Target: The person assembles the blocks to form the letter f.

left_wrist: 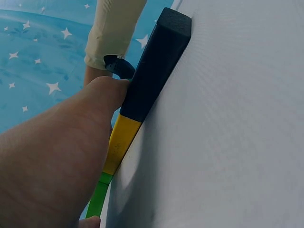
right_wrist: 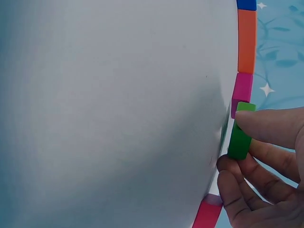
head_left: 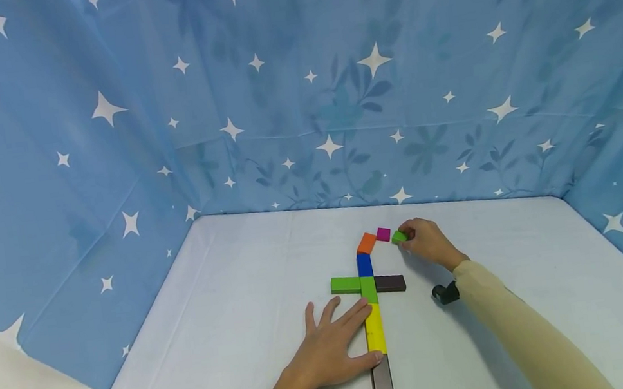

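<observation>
My right hand (head_left: 429, 241) pinches a small green block (right_wrist: 241, 137) between thumb and fingers. Right beside it lies a magenta block (head_left: 383, 234), followed by an orange block (head_left: 367, 243) and a blue block (head_left: 364, 264). Further down this line come a second green block (head_left: 368, 289), a yellow section (head_left: 374, 329) and a dark block (head_left: 382, 377). Spread out, my left hand (head_left: 331, 351) touches the line, fingertips at the green-yellow joint and thumb by the yellow-dark joint. A longer green block (head_left: 346, 285) and a dark brown block (head_left: 390, 283) stick out sideways.
A pinkish-red block (right_wrist: 207, 213) lies below my right hand in the right wrist view. The white tabletop (head_left: 232, 308) surrounds the blocks. Blue star-patterned cloth (head_left: 276, 95) hangs behind and at both sides. Both wrists wear black devices (head_left: 446, 293).
</observation>
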Tool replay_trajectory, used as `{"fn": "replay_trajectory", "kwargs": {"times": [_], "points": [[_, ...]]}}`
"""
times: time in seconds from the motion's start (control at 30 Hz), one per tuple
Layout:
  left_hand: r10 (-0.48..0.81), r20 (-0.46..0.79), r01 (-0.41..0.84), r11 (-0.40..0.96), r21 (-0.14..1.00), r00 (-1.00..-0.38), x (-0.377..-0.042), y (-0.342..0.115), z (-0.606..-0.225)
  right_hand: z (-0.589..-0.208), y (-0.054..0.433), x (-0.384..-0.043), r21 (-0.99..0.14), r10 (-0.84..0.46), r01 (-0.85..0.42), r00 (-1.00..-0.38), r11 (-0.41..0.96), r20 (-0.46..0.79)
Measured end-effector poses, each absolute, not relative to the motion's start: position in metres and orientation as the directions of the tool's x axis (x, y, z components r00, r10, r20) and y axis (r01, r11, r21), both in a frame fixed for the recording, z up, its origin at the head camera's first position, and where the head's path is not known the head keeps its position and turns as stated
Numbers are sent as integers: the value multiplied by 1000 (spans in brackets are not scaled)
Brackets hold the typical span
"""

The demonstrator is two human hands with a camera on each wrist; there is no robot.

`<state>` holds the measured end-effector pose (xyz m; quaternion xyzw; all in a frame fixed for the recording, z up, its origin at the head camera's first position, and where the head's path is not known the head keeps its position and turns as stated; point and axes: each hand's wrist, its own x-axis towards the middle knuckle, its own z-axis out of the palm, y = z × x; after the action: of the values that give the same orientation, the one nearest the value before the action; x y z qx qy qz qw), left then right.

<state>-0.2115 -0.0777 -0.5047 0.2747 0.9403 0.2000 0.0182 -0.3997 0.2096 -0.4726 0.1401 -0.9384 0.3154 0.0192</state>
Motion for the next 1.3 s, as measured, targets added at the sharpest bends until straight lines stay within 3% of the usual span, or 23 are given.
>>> {"fn": "replay_trajectory", "kwargs": {"times": [1.3], "points": [[526, 76, 508, 759, 407, -847, -212, -78, -503, -478, 205, -410, -580, -240, -243, -967, 778, 83]]}}
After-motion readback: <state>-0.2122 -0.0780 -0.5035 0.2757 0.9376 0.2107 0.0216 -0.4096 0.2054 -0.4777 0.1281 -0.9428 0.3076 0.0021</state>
